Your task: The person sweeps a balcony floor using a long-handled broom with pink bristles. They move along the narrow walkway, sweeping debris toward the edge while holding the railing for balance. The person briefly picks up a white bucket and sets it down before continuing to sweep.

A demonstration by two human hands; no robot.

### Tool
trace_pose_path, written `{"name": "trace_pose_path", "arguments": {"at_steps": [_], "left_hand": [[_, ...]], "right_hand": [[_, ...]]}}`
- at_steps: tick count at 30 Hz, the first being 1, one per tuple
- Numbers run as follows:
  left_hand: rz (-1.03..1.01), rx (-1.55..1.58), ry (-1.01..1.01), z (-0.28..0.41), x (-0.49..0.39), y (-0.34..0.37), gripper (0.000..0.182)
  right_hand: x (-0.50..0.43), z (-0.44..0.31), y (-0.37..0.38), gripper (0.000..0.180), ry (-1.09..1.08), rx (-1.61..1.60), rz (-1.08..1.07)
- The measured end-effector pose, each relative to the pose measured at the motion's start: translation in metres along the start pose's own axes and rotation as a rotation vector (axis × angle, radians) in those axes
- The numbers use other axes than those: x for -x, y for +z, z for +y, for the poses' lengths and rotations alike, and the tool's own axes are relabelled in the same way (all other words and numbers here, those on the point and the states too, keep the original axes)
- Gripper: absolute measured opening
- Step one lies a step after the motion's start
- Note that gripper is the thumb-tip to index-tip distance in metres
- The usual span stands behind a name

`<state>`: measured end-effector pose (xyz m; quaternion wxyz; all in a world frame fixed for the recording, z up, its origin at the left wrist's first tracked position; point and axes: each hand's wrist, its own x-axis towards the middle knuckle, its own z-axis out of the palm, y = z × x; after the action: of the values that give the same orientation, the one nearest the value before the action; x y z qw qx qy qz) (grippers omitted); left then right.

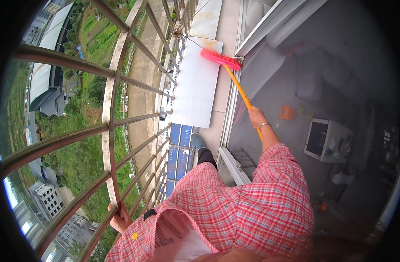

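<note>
My right hand (257, 117) grips the yellow handle (239, 87) of a broom at the right, with a bracelet on the wrist. At the handle's far end, the pink broom head (221, 59) with red bristles lies across the tiled ledge, between a pale flat panel (196, 85) and the window track (231, 108). It looks slightly blurred. At the lower left, my left hand (120, 218) is closed around a metal bar of the window cage (108, 108). My foot in a grey-blue shoe (198, 141) stands near the panel's close end.
Beyond the bars lie a road (151, 49), greenery and buildings far below. Blue panels (178, 157) line the cage floor near my foot. A wire (191, 41) is tied to the bars. Behind the glass are an orange stool (286, 112) and a white cabinet (337, 140).
</note>
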<state>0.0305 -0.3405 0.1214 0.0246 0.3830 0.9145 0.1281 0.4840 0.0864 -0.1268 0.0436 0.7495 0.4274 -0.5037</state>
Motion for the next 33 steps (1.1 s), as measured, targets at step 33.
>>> {"name": "trace_pose_path", "arguments": {"at_steps": [33], "left_hand": [[-0.019,0.041,-0.085,-0.006,0.005,0.002,0.025]], "right_hand": [[-0.006,-0.007,-0.026,0.036,-0.064,0.487,0.146]]}}
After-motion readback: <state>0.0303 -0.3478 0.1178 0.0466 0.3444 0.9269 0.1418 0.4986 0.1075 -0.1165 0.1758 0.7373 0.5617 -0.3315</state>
